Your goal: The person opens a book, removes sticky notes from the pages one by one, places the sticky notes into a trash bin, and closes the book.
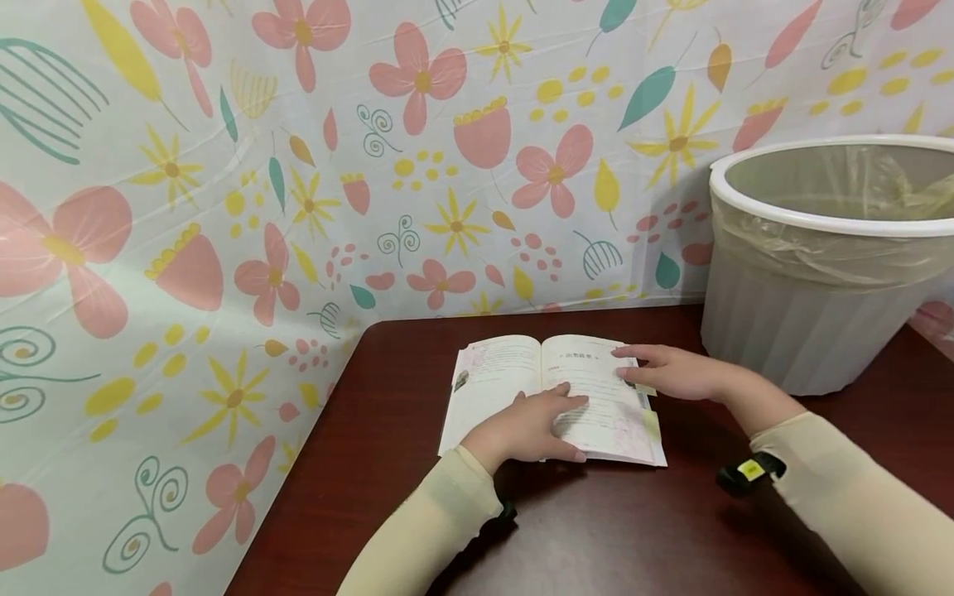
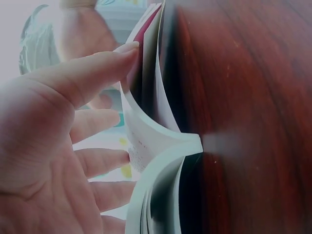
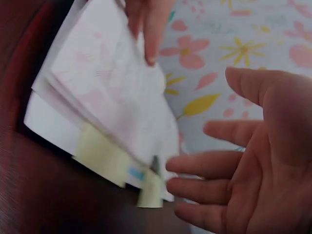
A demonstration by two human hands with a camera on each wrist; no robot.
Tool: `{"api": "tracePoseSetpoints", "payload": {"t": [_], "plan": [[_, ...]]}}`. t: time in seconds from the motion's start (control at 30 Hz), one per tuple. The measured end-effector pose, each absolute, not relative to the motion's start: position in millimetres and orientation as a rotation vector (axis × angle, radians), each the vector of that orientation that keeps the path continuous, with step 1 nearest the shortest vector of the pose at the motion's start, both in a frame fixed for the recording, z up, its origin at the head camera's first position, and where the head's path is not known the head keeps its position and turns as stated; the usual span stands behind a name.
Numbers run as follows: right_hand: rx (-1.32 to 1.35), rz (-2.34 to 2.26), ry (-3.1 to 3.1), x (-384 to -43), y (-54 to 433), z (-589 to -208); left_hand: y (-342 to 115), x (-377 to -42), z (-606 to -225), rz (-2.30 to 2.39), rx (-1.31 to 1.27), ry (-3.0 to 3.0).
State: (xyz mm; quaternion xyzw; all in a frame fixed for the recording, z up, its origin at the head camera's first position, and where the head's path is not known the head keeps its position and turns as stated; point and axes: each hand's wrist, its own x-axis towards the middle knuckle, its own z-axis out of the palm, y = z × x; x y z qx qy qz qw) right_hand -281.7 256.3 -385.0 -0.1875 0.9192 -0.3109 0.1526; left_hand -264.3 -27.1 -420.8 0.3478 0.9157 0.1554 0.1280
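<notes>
An open book (image 1: 495,389) lies on the dark red-brown table, its two pages spread, with printed text and pink drawings. My left hand (image 1: 527,426) rests across the lower middle of the book, fingers spread on the right-hand page. In the left wrist view its thumb touches the page edge near the spine. Over the right page's outer edge is my right hand (image 1: 674,372), fingers extended. The right wrist view shows this hand's fingers straight, beside the page edge and holding nothing. Yellow sticky notes (image 3: 101,153) stick out from the book's edge there.
A grey waste bin (image 1: 790,306) with a white rim and a clear liner stands on the table at right. Behind the table (image 1: 358,463) hangs a flower-patterned sheet (image 1: 462,190). Dark wrist straps (image 1: 749,472) sit at both sleeve cuffs.
</notes>
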Motion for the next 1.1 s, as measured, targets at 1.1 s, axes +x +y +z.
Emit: {"api": "tracePoseSetpoints", "payload": {"t": [1.1], "plan": [[-0.3,-1.67,2.377,-285.9,274.3,-403.8,-27.1,-266.4,-422.4,0.593,1.031,2.625]]}}
